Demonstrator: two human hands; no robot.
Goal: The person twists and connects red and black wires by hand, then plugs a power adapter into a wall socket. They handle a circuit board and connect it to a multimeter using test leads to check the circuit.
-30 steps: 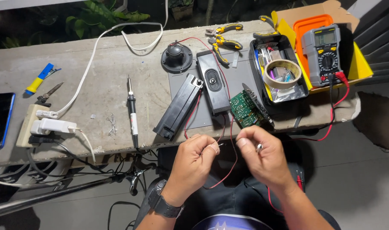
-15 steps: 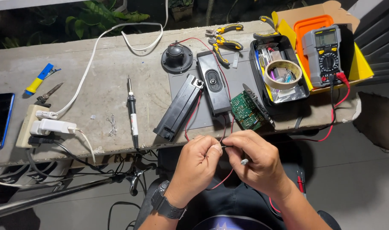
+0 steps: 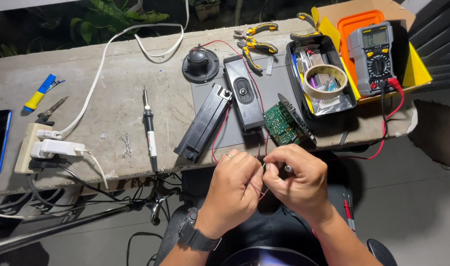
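Observation:
My left hand (image 3: 233, 186) and my right hand (image 3: 296, 178) meet just below the front edge of the concrete bench (image 3: 111, 98), fingertips pinched together on thin red and black wires (image 3: 260, 148). The wires run up to a green circuit board (image 3: 282, 126) and to two long black speaker bars (image 3: 204, 123) (image 3: 243, 98) lying on a grey mat. A ring shows on each hand, and a black watch sits on my left wrist. What the fingertips do to the wire ends is hidden.
A soldering iron (image 3: 149, 130) lies left of the speakers, beside a white power strip with a plug (image 3: 42, 148). A round speaker cone (image 3: 200, 64), pliers (image 3: 257, 44), a black tray with a tape roll (image 3: 325, 81) and a multimeter (image 3: 375, 56) sit at the back right.
My two hands have drawn together from slightly apart, and now pinch the wires at one spot. Nothing on the bench has moved.

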